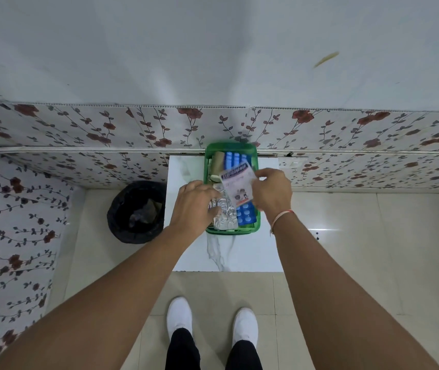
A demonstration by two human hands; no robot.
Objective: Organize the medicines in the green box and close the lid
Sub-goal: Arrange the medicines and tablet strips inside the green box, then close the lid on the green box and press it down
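A green box (257,225) stands open on a small white marbled table (226,252), against the floral wall. Inside lie blue blister strips (245,214), more blue strips at the far end (235,158), silver foil strips (225,212) and a beige roll (218,160). My right hand (273,192) pinches a white and pink medicine packet (238,186) above the box's middle. My left hand (195,206) reaches into the box's left side and grips the silver foil strips. No lid is visible.
A black bin (135,212) lined with a bag stands on the floor left of the table. Floral tiled walls run behind and to the left. A wall socket (294,164) sits right of the box. My white shoes (178,319) are on beige floor tiles.
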